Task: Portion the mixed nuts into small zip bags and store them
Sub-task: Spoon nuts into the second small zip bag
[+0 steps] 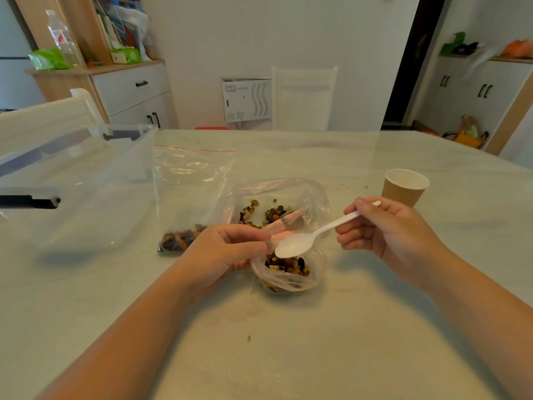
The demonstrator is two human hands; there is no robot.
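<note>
In the middle of the frame, the left hand [222, 252] pinches the rim of a small bag [288, 272] of mixed nuts [288, 265] with its fingers, holding it open on the surface [288, 342]. The right hand [383, 229] has its fingers wrapped around a white spoon [314, 233], whose empty bowl is over the bag. More nuts lie in the big bag [277, 209] just behind.

The pale, marble-patterned table [288, 342] carried a clear plastic storage box [72, 192] at its left side. Beside the box lay a clear zip bag with a red seal [187, 180], nuts gathered at its near end. A crumpled clear bag of mixed nuts [277, 203] lay mid-table, a brown paper cup [403, 187] stood to the right, and a stray nut crumb [248, 338] lay near the front.
</note>
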